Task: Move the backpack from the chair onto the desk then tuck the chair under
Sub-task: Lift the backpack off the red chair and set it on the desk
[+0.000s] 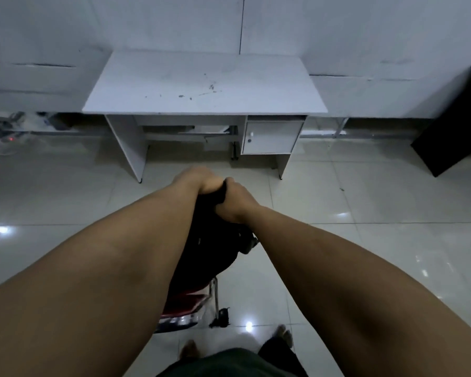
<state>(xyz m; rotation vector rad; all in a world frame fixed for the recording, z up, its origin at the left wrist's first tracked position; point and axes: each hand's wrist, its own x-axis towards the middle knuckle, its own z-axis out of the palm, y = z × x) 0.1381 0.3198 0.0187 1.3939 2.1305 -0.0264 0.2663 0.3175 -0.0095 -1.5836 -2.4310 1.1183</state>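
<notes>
Both hands' grip, left hand (199, 179), right hand (235, 202), on black backpack (201, 240) top, hanging lengthwise above chair (185, 308)

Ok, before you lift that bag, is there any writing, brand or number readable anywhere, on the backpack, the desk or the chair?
None can be read.
Backpack: plain black, no label showing; both hands grip its top.
Desk: only dark smudges on the top, no letters.
Cabinet door: blank, just a knob.
Chair: red seat, chrome frame, no marking visible.
</notes>
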